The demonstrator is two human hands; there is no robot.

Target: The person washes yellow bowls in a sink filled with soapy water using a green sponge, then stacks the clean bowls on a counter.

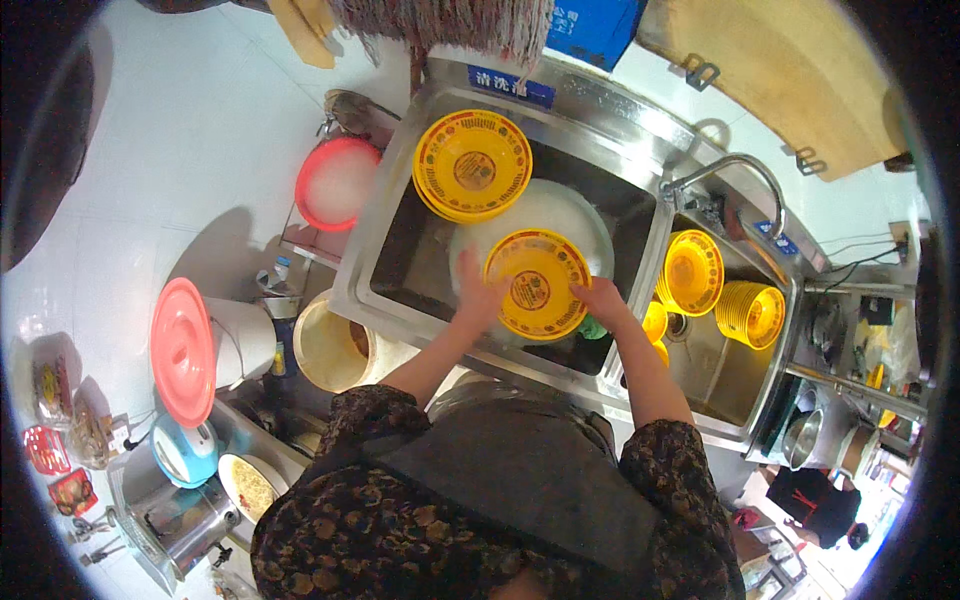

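Observation:
A yellow patterned bowl (536,285) is held over the left basin of a steel double sink. My right hand (598,298) grips its right rim. Blurred by motion, my left hand (478,294) is at the bowl's left edge; whether it grips the rim is unclear. Below the bowl lies a large round basin of cloudy water (574,206) in the sink. A few stacked yellow bowls (474,166) rest at the upper left of that sink basin. Something green (593,328) shows just under the held bowl, partly hidden.
The right sink basin (701,386) holds several stacks of yellow bowls (750,315). A curved faucet (765,180) arches above it. Left of the sink are a red-rimmed tub (337,184) and an open white bucket (334,341). Mop strands (450,26) hang over the back edge.

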